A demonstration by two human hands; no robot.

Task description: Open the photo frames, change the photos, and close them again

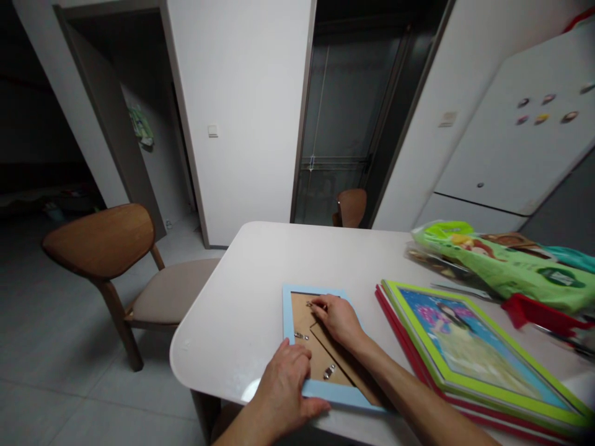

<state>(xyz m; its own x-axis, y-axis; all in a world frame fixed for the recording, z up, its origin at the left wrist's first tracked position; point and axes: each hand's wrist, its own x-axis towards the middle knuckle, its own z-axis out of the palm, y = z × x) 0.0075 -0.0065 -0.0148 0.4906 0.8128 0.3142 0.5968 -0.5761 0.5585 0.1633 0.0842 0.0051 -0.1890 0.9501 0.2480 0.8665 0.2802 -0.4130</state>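
A light-blue picture frame lies face down on the white table, its brown backing board showing. My left hand grips the frame's near-left corner, fingers curled on the left side and thumb along the near edge. Fingertips of my right hand are pinched on a small metal clip near the far end of the backing. Two more metal clips, one at the left side and one near the bottom, sit on the board. My right hand and forearm hide part of the frame's right side.
Right of the frame, a stack of picture frames has a lime-green one with a picture on top. Behind it lie a green plastic package, a red object and a metal tool. A wooden chair stands left of the table.
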